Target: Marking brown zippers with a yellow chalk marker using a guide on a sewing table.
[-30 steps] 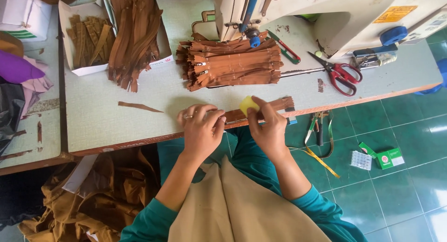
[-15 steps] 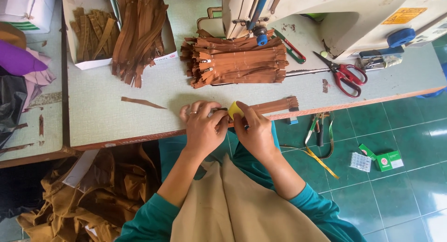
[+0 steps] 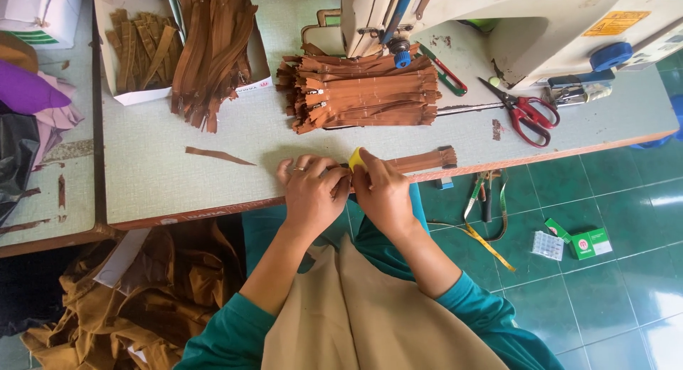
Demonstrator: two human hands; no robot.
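A brown zipper [image 3: 425,159] lies along the table's front edge. My left hand [image 3: 311,192] presses down on its left end. My right hand [image 3: 380,191] pinches a small yellow piece [image 3: 356,159], likely chalk, against the zipper right beside the left hand. Both hands touch each other over the strip. A stack of matching brown zippers [image 3: 363,92] sits just beyond, in front of the sewing machine [image 3: 498,21].
Red-handled scissors [image 3: 526,115] lie at the right on the grey table [image 3: 178,164]. A white box [image 3: 142,57] of brown strips and a loose zipper bundle [image 3: 213,43] sit back left. Brown fabric [image 3: 142,292] is piled below on the left; small green boxes [image 3: 587,240] lie on the floor.
My right hand has slid left along the zipper with the yellow piece until it meets the left hand. The left hand stayed on the zipper's end.
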